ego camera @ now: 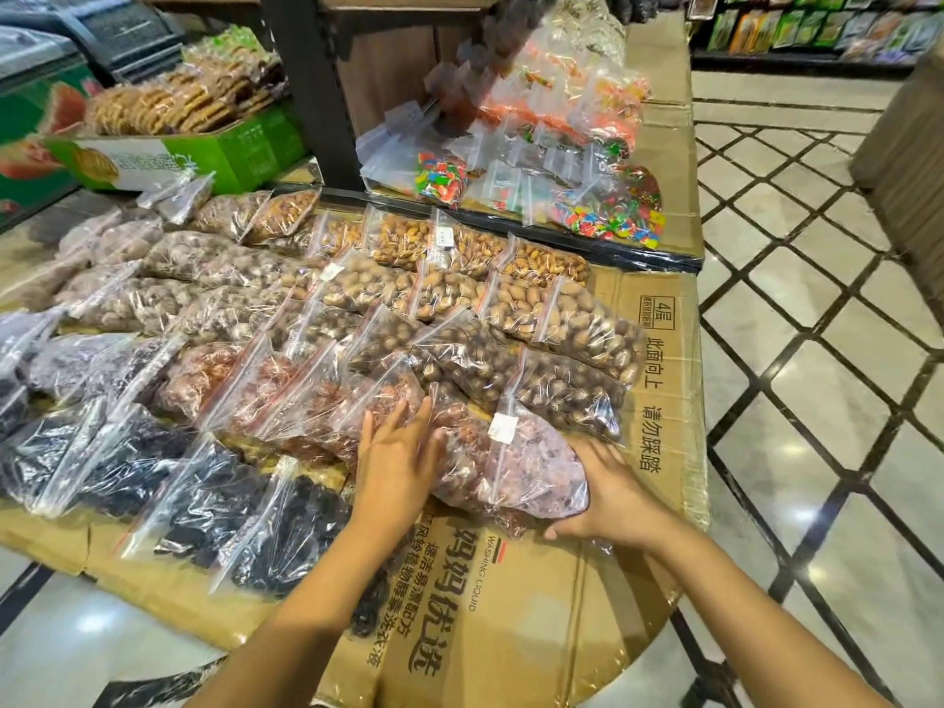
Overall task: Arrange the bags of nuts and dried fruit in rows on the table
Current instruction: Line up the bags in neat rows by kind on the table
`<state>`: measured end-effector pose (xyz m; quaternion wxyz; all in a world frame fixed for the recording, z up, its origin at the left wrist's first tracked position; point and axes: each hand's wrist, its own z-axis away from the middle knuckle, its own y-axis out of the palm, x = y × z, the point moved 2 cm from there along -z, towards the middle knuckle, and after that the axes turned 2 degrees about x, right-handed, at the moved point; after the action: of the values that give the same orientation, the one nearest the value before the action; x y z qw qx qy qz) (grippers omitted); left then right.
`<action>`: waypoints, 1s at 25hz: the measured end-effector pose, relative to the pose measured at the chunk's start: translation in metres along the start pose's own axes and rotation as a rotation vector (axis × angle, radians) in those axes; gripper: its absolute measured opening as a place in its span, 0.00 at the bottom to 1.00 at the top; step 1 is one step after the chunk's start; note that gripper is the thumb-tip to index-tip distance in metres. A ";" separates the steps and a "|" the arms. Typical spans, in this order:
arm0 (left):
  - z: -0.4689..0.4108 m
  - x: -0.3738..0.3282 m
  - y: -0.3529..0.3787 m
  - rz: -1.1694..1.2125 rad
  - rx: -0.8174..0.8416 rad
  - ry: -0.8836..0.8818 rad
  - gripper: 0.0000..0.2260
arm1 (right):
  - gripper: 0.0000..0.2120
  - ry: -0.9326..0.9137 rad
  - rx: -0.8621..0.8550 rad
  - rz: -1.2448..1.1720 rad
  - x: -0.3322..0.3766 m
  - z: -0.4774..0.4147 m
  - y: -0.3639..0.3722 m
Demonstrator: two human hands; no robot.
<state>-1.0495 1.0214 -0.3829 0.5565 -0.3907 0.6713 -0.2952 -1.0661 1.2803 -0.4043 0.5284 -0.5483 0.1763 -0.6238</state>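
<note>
I note the pinkish bag (516, 462) lies at the reddish row's right end on the tabletop (659, 401); right hand (608, 495) clamps its corner, left hand (396, 462) presses flat, fingers apart, presumably squaring it.

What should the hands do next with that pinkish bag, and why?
Probably nudge the pinkish bag a little left and set it flat. It sits at the right end of the reddish fruit row, tilted, near the cardboard edge. The left hand presses its side and the right hand cups its corner.
</note>
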 end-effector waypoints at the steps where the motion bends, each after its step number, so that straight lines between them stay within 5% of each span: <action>1: -0.002 0.005 -0.007 -0.011 -0.006 0.004 0.19 | 0.64 0.035 0.081 0.021 0.007 0.001 -0.007; 4: -0.021 0.038 -0.046 -0.065 -0.161 -0.090 0.22 | 0.59 0.005 -0.006 -0.087 0.047 0.005 -0.026; 8: -0.050 0.095 -0.088 0.017 -0.079 -0.300 0.20 | 0.50 -0.106 -0.151 -0.137 0.130 -0.017 -0.024; 10: -0.062 0.107 -0.096 0.053 -0.021 -0.254 0.11 | 0.50 -0.091 -0.096 -0.126 0.169 -0.048 -0.018; 15: -0.080 0.132 -0.108 -0.121 -0.014 -0.275 0.12 | 0.57 0.075 0.052 -0.099 0.217 -0.122 0.005; 19: -0.080 0.145 -0.122 -0.154 -0.032 -0.002 0.13 | 0.63 0.130 -0.064 -0.042 0.215 -0.120 0.027; 22: -0.082 0.185 -0.121 -0.157 0.212 0.037 0.22 | 0.55 0.081 -0.105 -0.075 0.219 -0.107 0.027; 25: -0.075 0.205 -0.114 0.086 0.433 0.122 0.25 | 0.52 0.042 -0.076 0.002 0.226 -0.100 0.025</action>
<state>-1.1160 0.7838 -0.3783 0.5977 -0.2145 0.6406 -0.4318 -1.1056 1.0422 -0.3461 0.5040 -0.5547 0.2112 -0.6275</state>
